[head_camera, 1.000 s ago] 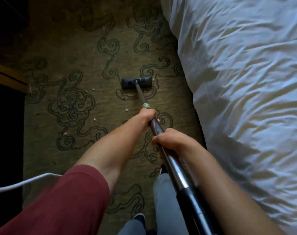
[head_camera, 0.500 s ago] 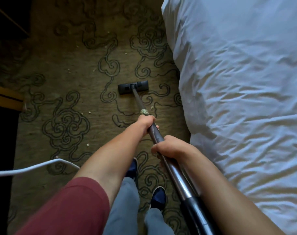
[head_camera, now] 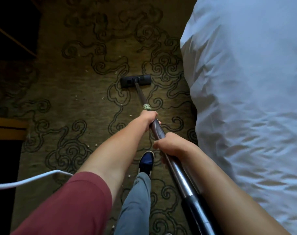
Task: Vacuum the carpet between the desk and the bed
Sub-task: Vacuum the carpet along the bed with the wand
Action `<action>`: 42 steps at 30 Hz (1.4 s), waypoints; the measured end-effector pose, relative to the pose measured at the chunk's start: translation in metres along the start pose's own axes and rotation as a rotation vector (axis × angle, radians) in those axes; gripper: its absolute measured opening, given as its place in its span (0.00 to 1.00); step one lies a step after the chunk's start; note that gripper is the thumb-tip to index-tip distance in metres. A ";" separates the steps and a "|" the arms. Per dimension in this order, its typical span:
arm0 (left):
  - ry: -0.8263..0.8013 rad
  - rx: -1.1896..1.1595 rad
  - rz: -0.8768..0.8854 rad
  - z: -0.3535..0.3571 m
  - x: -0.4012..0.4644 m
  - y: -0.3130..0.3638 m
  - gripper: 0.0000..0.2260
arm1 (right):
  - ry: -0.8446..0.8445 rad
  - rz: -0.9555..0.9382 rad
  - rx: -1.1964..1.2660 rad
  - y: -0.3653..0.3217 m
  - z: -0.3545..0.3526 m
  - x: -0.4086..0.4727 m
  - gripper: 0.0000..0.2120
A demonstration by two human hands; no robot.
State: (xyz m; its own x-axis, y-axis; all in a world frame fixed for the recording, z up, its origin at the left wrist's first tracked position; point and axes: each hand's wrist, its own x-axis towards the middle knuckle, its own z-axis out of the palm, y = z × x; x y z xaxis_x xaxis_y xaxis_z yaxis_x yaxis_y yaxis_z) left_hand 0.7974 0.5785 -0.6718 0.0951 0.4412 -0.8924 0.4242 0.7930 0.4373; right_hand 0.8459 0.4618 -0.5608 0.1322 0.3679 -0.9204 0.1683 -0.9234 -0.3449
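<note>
The vacuum's dark floor head lies flat on the olive carpet with dark swirl patterns, a little left of the bed. Its metal tube runs from the head back toward me. My left hand grips the tube farther forward, just below a pale taped band. My right hand grips the tube closer to me. Small pale crumbs dot the carpet left of the head and near my foot. The white bed fills the right side.
A wooden desk edge juts in at the left, with dark space under it. A white cable curves across the lower left. My dark blue shoe and grey trouser leg stand on the carpet between my arms.
I have stepped forward along the bed and the floor head has moved farther up the carpet. Both hands keep the same hold on the tube. One foot is now forward.
</note>
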 end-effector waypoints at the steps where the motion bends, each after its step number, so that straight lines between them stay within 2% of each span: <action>1: -0.002 -0.002 0.000 -0.006 0.011 0.021 0.08 | 0.002 0.000 -0.007 -0.021 -0.009 0.008 0.13; 6: 0.011 -0.015 0.023 -0.035 0.060 0.116 0.09 | 0.017 -0.020 0.014 -0.119 -0.039 0.049 0.12; 12: 0.099 -0.065 0.056 -0.075 0.122 0.221 0.14 | 0.031 -0.073 0.046 -0.228 -0.062 0.107 0.10; 15: 0.121 -0.037 0.074 -0.091 0.141 0.237 0.19 | 0.001 -0.077 0.038 -0.252 -0.058 0.121 0.09; 19: 0.097 -0.013 0.045 -0.115 0.169 0.251 0.19 | -0.066 -0.058 0.002 -0.279 -0.047 0.144 0.09; 23: 0.030 0.078 -0.012 -0.118 0.175 0.238 0.17 | -0.122 0.038 -0.076 -0.274 -0.038 0.151 0.10; 30: -0.042 0.104 -0.111 -0.111 0.165 0.220 0.18 | -0.151 0.085 -0.182 -0.257 -0.040 0.138 0.11; 36: -0.051 0.089 -0.207 -0.097 0.111 0.164 0.17 | -0.212 0.175 -0.341 -0.211 -0.036 0.082 0.12; 42: -0.057 0.084 -0.240 -0.077 0.060 0.113 0.11 | -0.216 0.125 -0.484 -0.163 -0.032 0.035 0.14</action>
State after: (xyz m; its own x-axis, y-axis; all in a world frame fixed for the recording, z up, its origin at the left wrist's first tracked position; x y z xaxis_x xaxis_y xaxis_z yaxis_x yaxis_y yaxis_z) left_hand 0.7811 0.7266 -0.6673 0.0320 0.2185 -0.9753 0.5141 0.8332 0.2036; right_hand 0.8547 0.6290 -0.5310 -0.0150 0.1803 -0.9835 0.6015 -0.7841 -0.1529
